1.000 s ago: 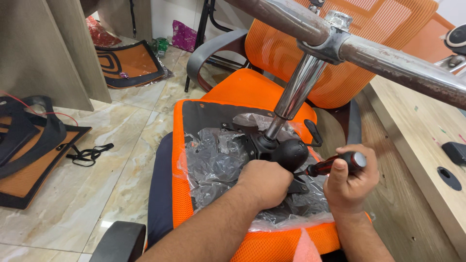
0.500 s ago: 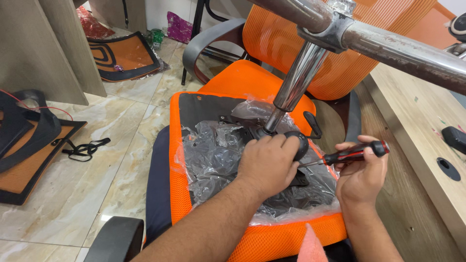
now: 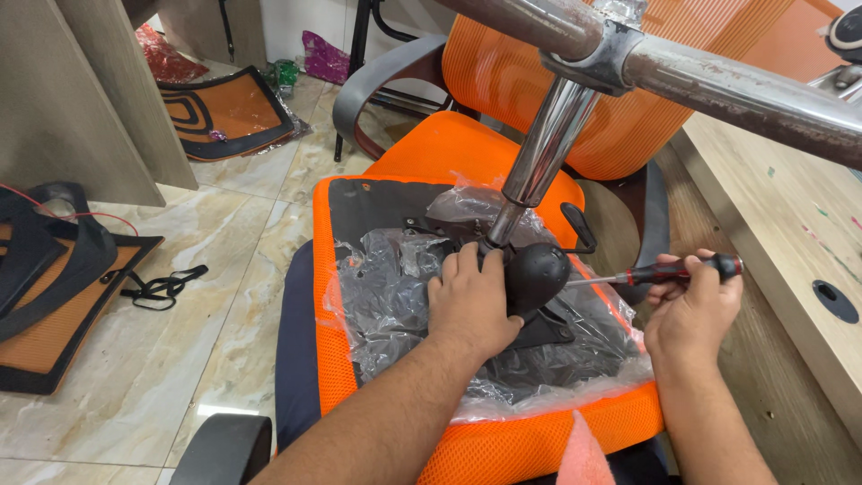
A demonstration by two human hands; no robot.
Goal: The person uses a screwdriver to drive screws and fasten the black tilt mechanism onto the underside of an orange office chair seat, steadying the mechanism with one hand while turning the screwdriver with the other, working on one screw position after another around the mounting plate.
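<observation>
At frame centre, the rigid, heavy-looking black tilt mechanism on the plastic-wrapped orange seat underside is steadied by the left hand, fingers closed around its knob, while a red-and-black screwdriver is gripped in the right hand.

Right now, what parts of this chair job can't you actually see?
All in the head view:
- Screwdriver tip and any screw: hidden behind the black knob.
- Mechanism plate: mostly under the left hand and crinkled plastic wrap.
- Chrome base legs: cut off by the top and right edges.
- Right hand palm: faces away.
</observation>
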